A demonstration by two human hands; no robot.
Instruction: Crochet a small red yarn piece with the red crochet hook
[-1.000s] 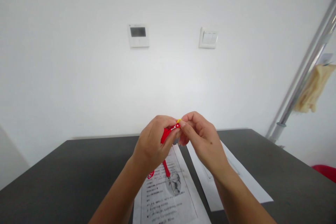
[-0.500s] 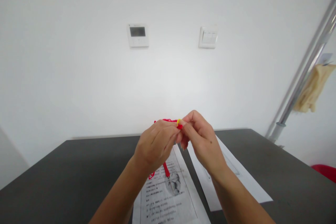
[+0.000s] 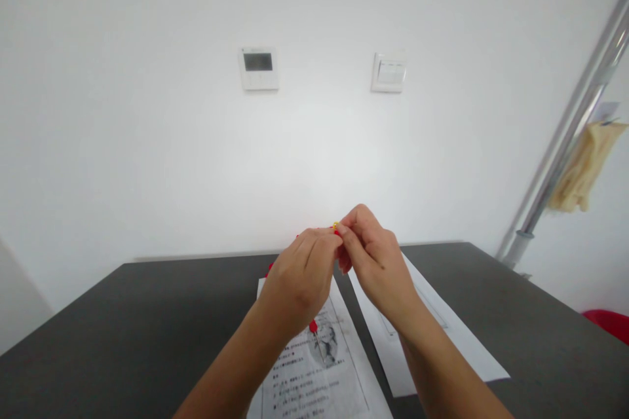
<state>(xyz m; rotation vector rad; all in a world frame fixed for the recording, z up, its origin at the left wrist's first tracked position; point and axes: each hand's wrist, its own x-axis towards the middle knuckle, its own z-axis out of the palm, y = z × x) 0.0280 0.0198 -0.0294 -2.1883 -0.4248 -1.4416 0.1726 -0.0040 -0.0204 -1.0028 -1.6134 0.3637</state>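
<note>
Dark table [image 3: 122, 327] | both hands: left hand [image 3: 299, 281], right hand [image 3: 376, 265] pinch red cord [image 3: 313, 325], yellow bead [image 3: 335, 226]

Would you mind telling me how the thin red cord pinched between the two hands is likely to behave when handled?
The thin red cord probably handles floppy: its free end hangs limp below the left hand. It looks light, since fingertips of the left and right hand alone carry it. The small yellow bead might slide if released.
</note>
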